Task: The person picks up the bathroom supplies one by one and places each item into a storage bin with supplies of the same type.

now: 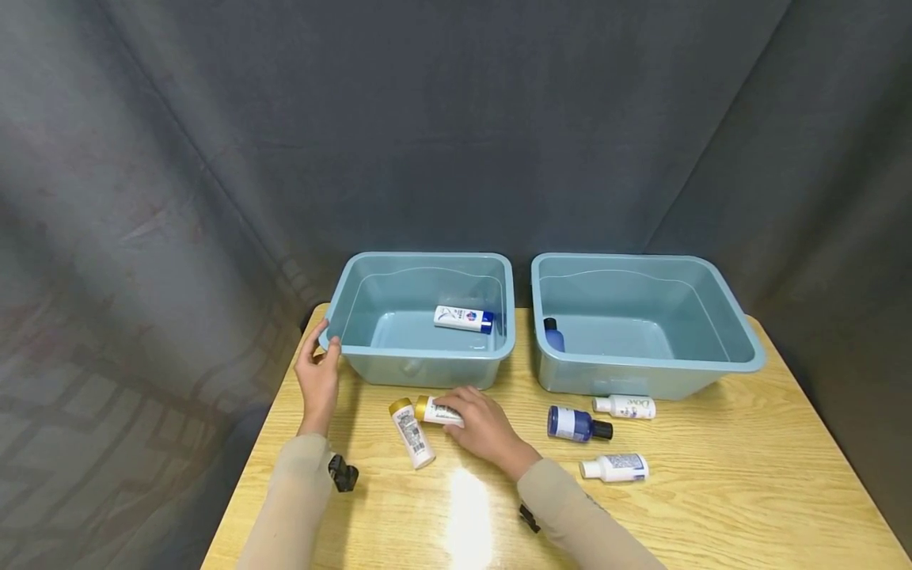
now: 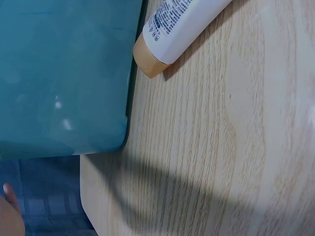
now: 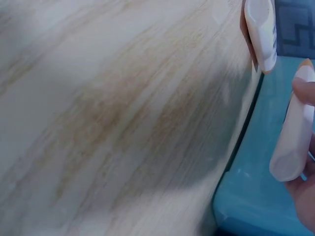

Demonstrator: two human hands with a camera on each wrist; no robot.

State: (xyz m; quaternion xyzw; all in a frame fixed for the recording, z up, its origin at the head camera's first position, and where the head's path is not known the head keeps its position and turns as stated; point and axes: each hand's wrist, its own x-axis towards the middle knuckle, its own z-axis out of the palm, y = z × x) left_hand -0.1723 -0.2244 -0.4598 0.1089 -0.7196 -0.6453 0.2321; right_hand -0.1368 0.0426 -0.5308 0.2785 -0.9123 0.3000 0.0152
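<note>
My right hand (image 1: pixel 479 423) grips a white bottle with a gold cap (image 1: pixel 431 409) in front of the left bin. Thumb and fingers lie on either side of this pale bottle (image 3: pixel 293 137) in the right wrist view. Just left of it, a second white bottle with a gold cap (image 1: pixel 413 435) lies on the table, its printed back label up. My left hand (image 1: pixel 317 380) is at the front left corner of the left blue bin (image 1: pixel 420 366), fingers fairly straight at the rim. Only a bit of that hand (image 2: pixel 10 216) enters the left wrist view.
Inside the left bin lies a white bottle with a blue cap (image 1: pixel 461 318). The right blue bin (image 1: pixel 641 380) contains a dark-capped blue bottle (image 1: pixel 554 339). Before it lie a blue bottle (image 1: pixel 570 424) and two white bottles (image 1: pixel 630 408), (image 1: pixel 623 468) on the wooden table (image 1: pixel 748 491).
</note>
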